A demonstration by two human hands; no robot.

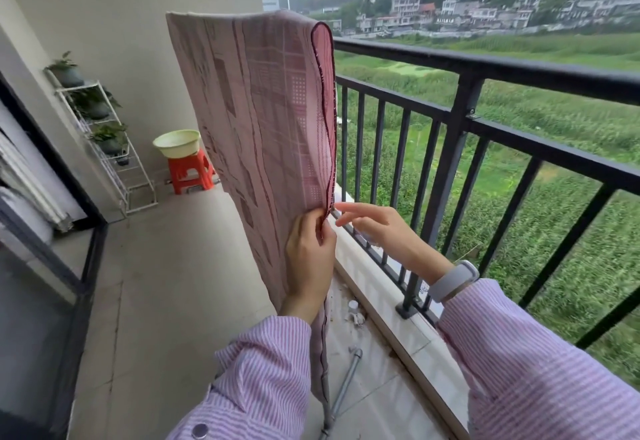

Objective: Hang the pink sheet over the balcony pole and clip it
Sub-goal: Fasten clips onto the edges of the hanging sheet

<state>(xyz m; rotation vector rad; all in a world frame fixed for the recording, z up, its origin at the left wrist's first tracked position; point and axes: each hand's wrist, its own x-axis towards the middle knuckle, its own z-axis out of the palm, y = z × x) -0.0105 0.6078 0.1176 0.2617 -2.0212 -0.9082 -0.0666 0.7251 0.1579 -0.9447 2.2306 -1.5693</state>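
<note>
Pink sheet (263, 121) hangs centre frame, draped over unseen support at top. Left hand (310, 259) pinches dark hem low down; right hand (377, 228) open beside it, fingers loose. Cloth looks light, limp, prone to sliding: best grip along stitched hem.

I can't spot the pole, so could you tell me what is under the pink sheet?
The pink sheet drapes over something at its top fold, but that support is completely covered.
</note>
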